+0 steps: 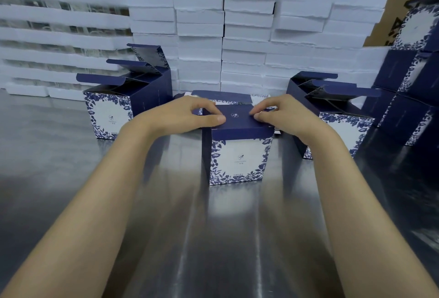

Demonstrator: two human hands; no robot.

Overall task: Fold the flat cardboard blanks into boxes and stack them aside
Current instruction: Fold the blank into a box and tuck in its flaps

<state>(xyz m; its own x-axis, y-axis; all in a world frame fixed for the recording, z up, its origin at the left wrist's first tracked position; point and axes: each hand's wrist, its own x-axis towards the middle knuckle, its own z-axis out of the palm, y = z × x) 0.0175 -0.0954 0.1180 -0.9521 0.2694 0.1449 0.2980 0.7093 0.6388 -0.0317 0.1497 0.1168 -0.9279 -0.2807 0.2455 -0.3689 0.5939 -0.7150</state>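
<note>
On table (71, 179), upright box (237, 162); left hand (187, 117), right hand (282, 114) pinching lid (240, 123) (navy)

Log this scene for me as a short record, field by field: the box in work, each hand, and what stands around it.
surface: metal table
box in work: centre box, upright, lid folded down
left hand: pinches lid's left edge, thumb on top
right hand: pinches lid's right edge
left of it: open boxes, lids up
right of it: more open boxes; closed boxes stacked
behind: white foam trays, stacked
</note>
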